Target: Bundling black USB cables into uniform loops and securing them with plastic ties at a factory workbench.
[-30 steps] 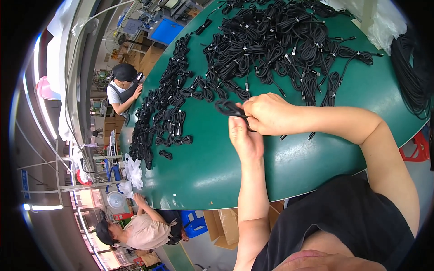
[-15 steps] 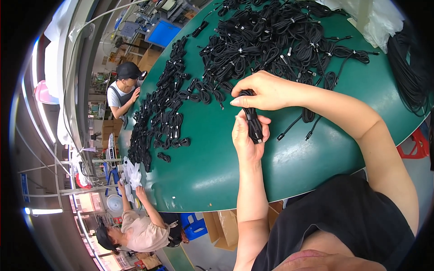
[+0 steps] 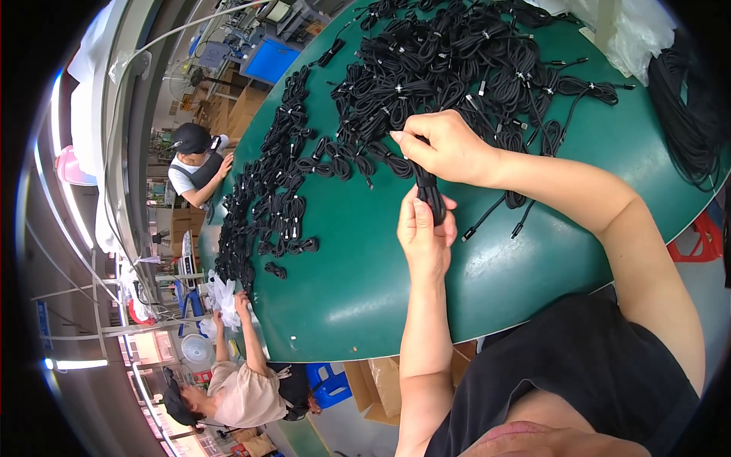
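Black cable bundle gripped by both hands, left hand, right hand; cable heap behind on green table.

Factory floor: cable-heaped worktable

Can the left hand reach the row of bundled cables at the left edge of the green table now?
Probably not at once: the left hand is closed around a folded black cable, so it is busy. The bare green table between it and the bundled cables leaves the path free.
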`<action>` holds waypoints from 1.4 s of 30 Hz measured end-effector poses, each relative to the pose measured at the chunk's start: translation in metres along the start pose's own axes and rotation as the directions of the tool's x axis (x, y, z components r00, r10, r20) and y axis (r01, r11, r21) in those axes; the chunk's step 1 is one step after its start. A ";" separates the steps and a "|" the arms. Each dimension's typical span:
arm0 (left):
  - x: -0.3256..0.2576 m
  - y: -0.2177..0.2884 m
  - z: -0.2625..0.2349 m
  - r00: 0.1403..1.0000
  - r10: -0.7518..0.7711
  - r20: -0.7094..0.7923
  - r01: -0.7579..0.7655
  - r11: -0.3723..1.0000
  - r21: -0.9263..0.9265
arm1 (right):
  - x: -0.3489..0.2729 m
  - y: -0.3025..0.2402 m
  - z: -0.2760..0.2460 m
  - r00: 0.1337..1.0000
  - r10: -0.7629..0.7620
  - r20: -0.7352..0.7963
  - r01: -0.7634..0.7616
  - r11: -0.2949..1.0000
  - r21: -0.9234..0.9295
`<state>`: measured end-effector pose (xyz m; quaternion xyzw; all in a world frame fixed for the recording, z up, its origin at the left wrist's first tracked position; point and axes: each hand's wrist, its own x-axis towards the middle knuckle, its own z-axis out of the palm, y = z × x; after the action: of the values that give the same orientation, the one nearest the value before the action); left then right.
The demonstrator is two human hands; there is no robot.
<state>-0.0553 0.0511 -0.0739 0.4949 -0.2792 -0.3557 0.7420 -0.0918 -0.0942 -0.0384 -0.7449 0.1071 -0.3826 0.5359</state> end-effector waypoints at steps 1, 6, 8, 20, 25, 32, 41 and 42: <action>-0.002 0.000 0.006 1.000 -0.001 -0.010 0.001 1.000 0.014 | -0.002 -0.001 0.003 0.996 -0.061 -0.063 0.059 0.998 -0.026; -0.002 -0.014 0.003 0.975 -0.094 -0.202 0.113 0.990 0.082 | -0.011 0.018 0.018 0.968 -0.237 -0.086 0.222 0.962 -0.157; 0.004 -0.006 -0.006 0.970 -0.160 -0.182 0.173 0.983 0.055 | -0.008 0.027 0.020 0.980 -0.191 -0.055 0.177 0.965 -0.194; 0.016 0.034 -0.107 0.907 0.040 -0.420 -0.278 0.805 -0.524 | 0.004 0.069 0.002 0.967 0.128 0.219 0.167 0.330 -0.929; 0.015 0.014 -0.068 0.967 -0.130 -0.218 0.050 0.939 -0.340 | 0.011 0.062 -0.016 0.963 0.106 0.246 0.196 0.351 -0.916; 0.014 0.002 -0.032 0.970 0.151 -0.189 -0.085 0.945 0.314 | 0.002 -0.001 -0.009 0.945 -0.206 0.255 0.308 0.824 -0.476; 0.006 0.011 -0.021 0.987 0.158 -0.004 -0.158 0.985 -0.068 | 0.000 -0.029 -0.010 0.931 0.096 0.351 -0.089 0.995 -0.035; 0.005 0.013 -0.021 0.990 0.134 -0.044 -0.138 0.982 -0.127 | -0.001 -0.025 -0.009 0.930 0.095 0.354 -0.089 0.995 -0.033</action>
<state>-0.0323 0.0616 -0.0687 0.4317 -0.2756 -0.3127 0.7999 -0.1048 -0.0904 -0.0152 -0.8004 0.0465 -0.2155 0.5574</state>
